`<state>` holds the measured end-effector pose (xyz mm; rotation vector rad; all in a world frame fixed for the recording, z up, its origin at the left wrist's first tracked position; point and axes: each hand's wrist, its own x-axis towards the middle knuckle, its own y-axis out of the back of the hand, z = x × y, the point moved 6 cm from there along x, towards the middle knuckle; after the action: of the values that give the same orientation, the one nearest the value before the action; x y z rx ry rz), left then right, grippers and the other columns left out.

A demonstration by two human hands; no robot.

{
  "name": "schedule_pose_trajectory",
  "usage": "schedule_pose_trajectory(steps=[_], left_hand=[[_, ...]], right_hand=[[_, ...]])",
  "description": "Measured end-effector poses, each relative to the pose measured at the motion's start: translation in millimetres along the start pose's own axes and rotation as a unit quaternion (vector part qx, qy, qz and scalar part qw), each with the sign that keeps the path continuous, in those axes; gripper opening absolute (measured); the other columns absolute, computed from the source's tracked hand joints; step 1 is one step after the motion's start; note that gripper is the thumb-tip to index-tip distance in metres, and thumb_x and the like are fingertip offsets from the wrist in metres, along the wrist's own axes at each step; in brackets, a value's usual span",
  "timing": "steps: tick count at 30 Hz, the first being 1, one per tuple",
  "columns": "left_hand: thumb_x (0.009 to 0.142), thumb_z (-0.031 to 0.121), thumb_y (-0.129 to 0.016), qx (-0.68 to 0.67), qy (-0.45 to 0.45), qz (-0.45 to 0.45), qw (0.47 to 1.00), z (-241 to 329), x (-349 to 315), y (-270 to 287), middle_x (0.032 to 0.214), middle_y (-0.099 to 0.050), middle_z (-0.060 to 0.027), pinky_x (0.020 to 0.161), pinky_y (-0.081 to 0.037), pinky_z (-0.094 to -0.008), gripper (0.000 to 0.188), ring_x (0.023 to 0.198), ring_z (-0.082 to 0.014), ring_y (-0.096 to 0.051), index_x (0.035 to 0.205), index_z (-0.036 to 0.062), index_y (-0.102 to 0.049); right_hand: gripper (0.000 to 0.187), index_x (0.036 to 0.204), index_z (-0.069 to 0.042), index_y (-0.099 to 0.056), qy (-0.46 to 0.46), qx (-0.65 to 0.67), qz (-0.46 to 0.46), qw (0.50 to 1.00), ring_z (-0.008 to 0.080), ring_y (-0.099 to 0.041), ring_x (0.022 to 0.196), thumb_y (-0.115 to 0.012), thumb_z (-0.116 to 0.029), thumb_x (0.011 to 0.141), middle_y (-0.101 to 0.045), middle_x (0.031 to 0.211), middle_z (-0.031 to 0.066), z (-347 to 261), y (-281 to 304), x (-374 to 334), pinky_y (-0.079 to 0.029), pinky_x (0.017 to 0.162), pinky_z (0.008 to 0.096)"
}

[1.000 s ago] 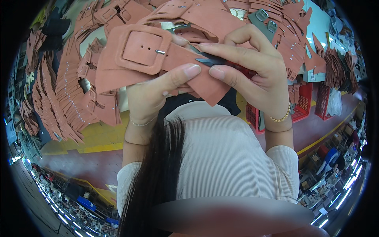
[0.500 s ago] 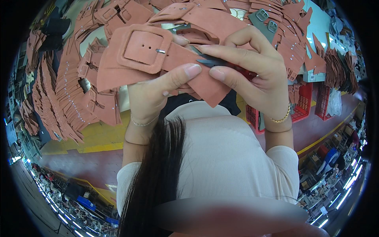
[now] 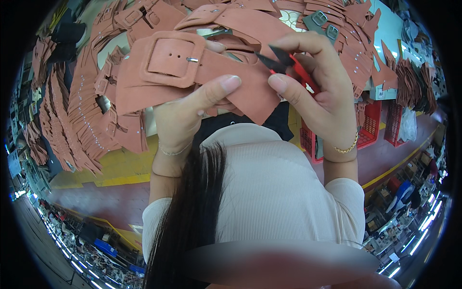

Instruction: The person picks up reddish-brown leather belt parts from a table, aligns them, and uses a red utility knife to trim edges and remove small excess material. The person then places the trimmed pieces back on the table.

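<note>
My left hand (image 3: 192, 108) grips a salmon-coloured leather strap (image 3: 257, 86), thumb on top and fingers mostly hidden beneath. Toward the strap's left part sits a large leather-covered square buckle (image 3: 197, 53) with a small metal prong. In my right hand (image 3: 322, 91) is a pair of small red-handled thread snips (image 3: 303, 72), their dark blades parted and pointing up and left, just above the strap's pointed right end. Behind the held strap, more salmon buckled straps (image 3: 255, 24) lie on the table.
Stacks of salmon strap pieces (image 3: 89, 108) spread along the left side. Two green straps with metal buckles (image 3: 319, 18) lie at the back right. A red plastic crate (image 3: 371, 126) stands to the right, beyond my right wrist. Bundles of leather pieces (image 3: 409, 84) hang at the far right.
The snips have drawn back up and right from the strap, their blades now spread and in plain view. The strap has shifted slightly left in my left hand.
</note>
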<state>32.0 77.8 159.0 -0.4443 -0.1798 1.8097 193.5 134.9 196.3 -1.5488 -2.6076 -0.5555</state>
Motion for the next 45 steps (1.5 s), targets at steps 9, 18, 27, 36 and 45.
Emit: schedule_pose_trajectory(steps=[9,18,27,36,45], left_hand=[[0.075,0.005,-0.075,0.031,0.015,-0.014,0.999,-2.7,0.2,-1.9,0.088,-0.065,-0.009,0.05,-0.052,-0.0211,0.043,0.069,-0.0154,-0.066,0.112,-0.0005,-0.054],[0.076,0.01,-0.075,0.065,0.036,-0.022,0.997,-8.3,-0.3,1.7,0.08,-0.065,-0.0036,0.044,-0.036,-0.0158,0.044,0.06,-0.0071,-0.06,0.114,0.0005,-0.056],[0.074,0.008,-0.076,0.084,0.033,-0.025,0.996,-8.3,2.2,-1.4,0.08,-0.064,-0.0019,0.045,-0.034,-0.0156,0.048,0.058,-0.0033,-0.053,0.117,0.0001,-0.055],[0.075,-0.002,-0.07,0.021,-0.039,-0.017,0.999,0.5,7.9,0.5,0.11,-0.059,-0.0137,0.084,-0.051,-0.0333,0.048,0.096,-0.0206,-0.06,0.118,-0.0048,-0.05],[0.078,0.001,-0.071,0.045,-0.046,-0.051,0.997,8.9,5.7,-2.1,0.109,-0.061,-0.0118,0.072,-0.058,-0.0299,0.044,0.095,-0.0193,-0.063,0.117,-0.0022,-0.053]], right_hand=[[0.043,0.113,-0.007,-0.066,0.075,-0.189,-0.096,0.974,0.0153,-0.054,0.071,-0.07,-0.005,0.07,-0.058,0.079,0.0056,-13.1,-7.1,3.3,-0.044,0.065,0.0266],[0.033,0.103,-0.003,-0.067,0.145,-0.167,-0.004,0.975,0.0139,-0.053,0.073,-0.076,-0.011,0.072,-0.059,0.082,0.0064,-5.0,0.2,16.8,-0.042,0.067,0.0242],[0.018,0.082,-0.002,-0.057,-0.073,0.077,0.035,0.994,0.0056,-0.043,0.047,-0.058,-0.017,0.092,-0.049,0.063,-0.002,42.9,-6.9,27.5,-0.033,0.044,0.0186],[0.021,0.103,0.0,-0.065,-0.064,0.004,0.026,0.998,0.0035,-0.035,0.045,-0.052,-0.012,0.093,-0.045,0.066,-0.0016,16.3,12.5,12.2,-0.027,0.043,0.019],[0.032,0.115,-0.004,-0.064,0.011,-0.071,-0.135,0.988,0.0037,-0.051,0.058,-0.064,-0.008,0.084,-0.055,0.082,0.0014,4.6,-1.6,9.3,-0.037,0.048,0.0175]])
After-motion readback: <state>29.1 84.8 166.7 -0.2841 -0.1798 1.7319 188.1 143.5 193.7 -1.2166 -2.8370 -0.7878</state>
